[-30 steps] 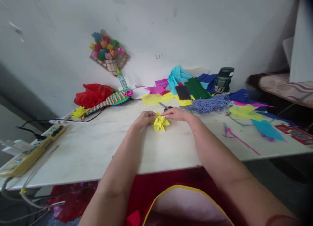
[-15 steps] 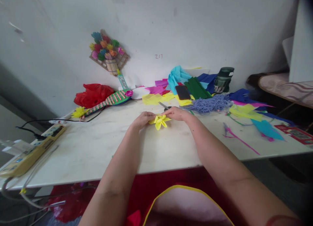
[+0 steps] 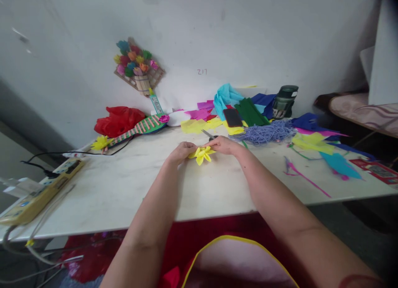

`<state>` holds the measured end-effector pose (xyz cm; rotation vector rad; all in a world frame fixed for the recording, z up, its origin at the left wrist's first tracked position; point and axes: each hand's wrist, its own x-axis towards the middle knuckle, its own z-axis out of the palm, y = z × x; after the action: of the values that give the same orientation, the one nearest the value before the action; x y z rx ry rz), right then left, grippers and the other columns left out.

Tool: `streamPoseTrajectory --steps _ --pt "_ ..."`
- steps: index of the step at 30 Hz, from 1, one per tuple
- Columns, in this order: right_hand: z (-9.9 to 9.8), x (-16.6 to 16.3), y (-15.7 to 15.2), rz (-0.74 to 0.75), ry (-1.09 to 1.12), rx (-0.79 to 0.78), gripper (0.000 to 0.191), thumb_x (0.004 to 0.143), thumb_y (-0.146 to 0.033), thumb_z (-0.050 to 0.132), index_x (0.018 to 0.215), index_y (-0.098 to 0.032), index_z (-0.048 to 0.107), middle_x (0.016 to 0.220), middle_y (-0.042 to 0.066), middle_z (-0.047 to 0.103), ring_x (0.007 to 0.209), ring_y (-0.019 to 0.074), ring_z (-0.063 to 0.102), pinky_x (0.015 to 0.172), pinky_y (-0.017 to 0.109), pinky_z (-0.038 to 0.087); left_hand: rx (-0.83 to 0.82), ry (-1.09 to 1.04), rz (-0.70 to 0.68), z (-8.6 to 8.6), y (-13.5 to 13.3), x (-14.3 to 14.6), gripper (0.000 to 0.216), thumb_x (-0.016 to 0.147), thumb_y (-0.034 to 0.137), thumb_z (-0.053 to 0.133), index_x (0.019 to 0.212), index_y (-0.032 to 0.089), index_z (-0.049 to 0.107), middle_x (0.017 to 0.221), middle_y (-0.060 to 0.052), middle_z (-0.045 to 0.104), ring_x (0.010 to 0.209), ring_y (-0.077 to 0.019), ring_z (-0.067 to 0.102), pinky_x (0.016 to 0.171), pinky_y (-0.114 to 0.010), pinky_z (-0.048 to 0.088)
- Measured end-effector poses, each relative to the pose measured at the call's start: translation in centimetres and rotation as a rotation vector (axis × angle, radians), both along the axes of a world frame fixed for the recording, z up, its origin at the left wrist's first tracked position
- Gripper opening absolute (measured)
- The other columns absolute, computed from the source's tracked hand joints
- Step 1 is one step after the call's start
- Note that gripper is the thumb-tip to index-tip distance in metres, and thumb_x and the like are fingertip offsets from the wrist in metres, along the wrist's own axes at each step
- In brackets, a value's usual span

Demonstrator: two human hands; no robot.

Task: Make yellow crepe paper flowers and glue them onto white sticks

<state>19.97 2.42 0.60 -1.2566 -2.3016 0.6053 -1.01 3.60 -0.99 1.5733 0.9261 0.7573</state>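
Note:
A yellow paper flower (image 3: 202, 156) with pointed petals is held between my two hands, just above or on the white table. My left hand (image 3: 183, 151) has its fingers closed on the flower's left side. On the other side my right hand (image 3: 223, 144) pinches the flower near its back edge. The fingertips of both hands are partly hidden. Right behind my hands lie scissors (image 3: 208, 134), blades pointing to the back left and handles partly covered by my right hand.
Behind are a phone (image 3: 232, 118), green crepe paper (image 3: 251, 112), a purple yarn heap (image 3: 267, 132) and a dark flask (image 3: 284, 102). To the left are a paper-decorated guitar-like craft (image 3: 139, 129), a red plastic bag (image 3: 118, 121) and a power strip (image 3: 43, 192). A pink stem (image 3: 307, 179) lies right.
The yellow flower has shifted and turned very slightly to the left in my fingers. Both hands keep almost the same place.

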Motion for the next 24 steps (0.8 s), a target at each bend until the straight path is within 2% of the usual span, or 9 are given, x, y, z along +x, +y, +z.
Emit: streamPoseTrajectory --steps 7,12,18,24 --pt "0.14 -0.21 -0.21 -0.044 0.029 -0.004 0.035 0.075 -0.019 0.048 0.106 -0.023 0.064 0.091 -0.001 0.068 0.078 0.0119 0.06 0.069 0.02 0.044 0.021 0.053 0.018 0.02 0.13 0.04 0.031 0.06 0.04 0.065 0.068 0.01 0.06 0.049 0.002 0.048 0.044 -0.0055 0.037 0.045 -0.021 0.023" --pt "0.31 -0.21 -0.51 -0.067 0.044 -0.049 0.036 0.074 -0.016 0.047 0.105 -0.021 0.064 0.082 0.0 0.068 0.067 0.0099 0.056 0.061 0.019 0.041 0.019 0.029 0.014 0.27 0.1 0.05 0.027 0.058 0.034 0.067 0.066 0.01 0.06 0.051 0.001 0.051 0.045 -0.0057 0.039 0.045 -0.021 0.025" --pt "0.04 0.05 -0.26 -0.055 0.076 -0.083 0.036 0.072 -0.017 0.049 0.104 -0.02 0.065 0.082 0.0 0.068 0.066 0.0096 0.055 0.063 0.02 0.041 0.036 0.026 0.061 0.62 -0.06 0.21 0.02 0.054 0.023 0.065 0.067 0.009 0.063 0.057 -0.002 0.058 0.051 -0.0083 0.048 0.051 -0.021 0.035" --pt "-0.55 -0.05 0.1 -0.067 0.097 -0.059 0.034 0.07 -0.017 0.05 0.101 -0.021 0.067 0.083 0.0 0.069 0.066 0.0098 0.055 0.064 0.02 0.042 0.032 0.026 0.081 0.54 -0.01 0.09 0.02 0.052 0.023 0.066 0.066 0.009 0.063 0.057 -0.003 0.059 0.05 -0.0086 0.049 0.051 -0.022 0.036"
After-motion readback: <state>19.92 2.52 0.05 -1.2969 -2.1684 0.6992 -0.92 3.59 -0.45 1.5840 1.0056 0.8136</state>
